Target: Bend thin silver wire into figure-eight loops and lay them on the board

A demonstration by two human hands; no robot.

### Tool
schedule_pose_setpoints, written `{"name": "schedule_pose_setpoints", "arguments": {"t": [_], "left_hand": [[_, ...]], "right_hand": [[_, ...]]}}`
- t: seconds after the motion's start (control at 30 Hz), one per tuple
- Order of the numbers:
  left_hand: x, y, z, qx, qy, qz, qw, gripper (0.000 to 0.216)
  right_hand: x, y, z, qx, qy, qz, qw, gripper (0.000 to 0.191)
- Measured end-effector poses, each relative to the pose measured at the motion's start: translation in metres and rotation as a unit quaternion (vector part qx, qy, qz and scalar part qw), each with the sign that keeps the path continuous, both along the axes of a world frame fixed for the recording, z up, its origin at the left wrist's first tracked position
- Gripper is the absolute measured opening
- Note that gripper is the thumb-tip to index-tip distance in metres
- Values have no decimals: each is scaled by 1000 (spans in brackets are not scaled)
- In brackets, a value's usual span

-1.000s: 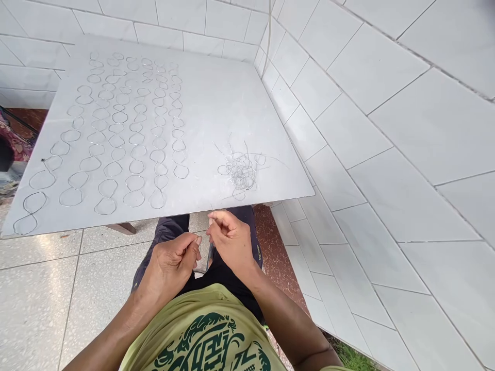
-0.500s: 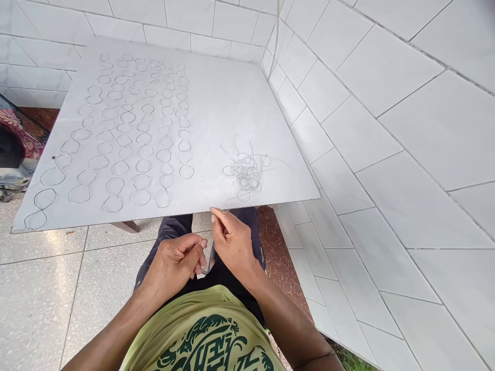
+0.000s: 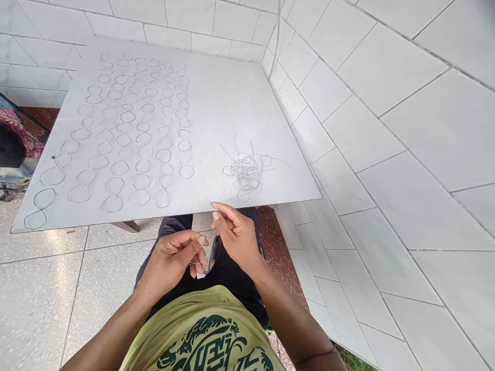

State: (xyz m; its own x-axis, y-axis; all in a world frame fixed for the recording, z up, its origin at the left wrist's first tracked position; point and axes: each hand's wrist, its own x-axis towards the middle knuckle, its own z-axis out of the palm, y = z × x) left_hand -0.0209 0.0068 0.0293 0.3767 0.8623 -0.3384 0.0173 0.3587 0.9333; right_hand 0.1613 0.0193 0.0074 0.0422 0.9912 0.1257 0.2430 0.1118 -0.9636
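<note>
My left hand [image 3: 175, 259] and my right hand [image 3: 236, 234] are held over my lap, just below the near edge of a white board [image 3: 224, 103]. Both pinch a thin silver wire [image 3: 199, 253] that curves in a loop between them. The left fingers grip the loop. The right thumb and forefinger pinch the wire's other end up near the board's edge. On the board lie rows of finished figure-eight wire loops [image 3: 127, 134]. A tangled heap of loose wire loops [image 3: 244, 172] sits near its front right corner, closest to my right hand.
A white tiled wall [image 3: 386, 129] runs close along the right side and behind the board. Pale speckled floor tiles [image 3: 46, 288] lie to the left. A dark object on patterned cloth [image 3: 15, 144] sits at the far left edge. A thin cord [image 3: 275, 36] hangs in the wall corner.
My right hand has lifted towards the board's edge, drawing the wire out. My left hand has turned a little, and a loop now shows at its fingers. The camera has shifted slightly left.
</note>
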Motion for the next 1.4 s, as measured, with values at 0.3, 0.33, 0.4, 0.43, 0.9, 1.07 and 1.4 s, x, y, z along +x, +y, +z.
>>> {"name": "schedule_pose_setpoints", "arguments": {"t": [0.3, 0.33, 0.4, 0.43, 0.9, 1.07, 1.4], "left_hand": [[-1, 4, -1, 0, -49, -11, 999, 34], [-3, 5, -1, -4, -50, -24, 998, 34], [-5, 7, -2, -15, -56, -46, 997, 34], [-6, 8, -3, -20, -61, -56, 996, 34], [6, 7, -12, 34, -53, 33, 997, 30], [16, -1, -14, 86, -70, 141, 984, 17], [14, -9, -22, 100, -8, 143, 985, 17]], "right_hand": [[-4, 1, 0, -126, 344, 35, 930, 24], [-3, 1, -1, -134, 354, 39, 925, 23], [-1, 0, -3, -143, 362, 45, 920, 22], [0, 0, -4, -146, 361, 48, 920, 22], [6, -5, 6, -100, 180, 41, 978, 34], [-5, -22, 8, -170, 158, 122, 965, 31], [-5, -27, -2, -261, 269, 188, 908, 29]]}}
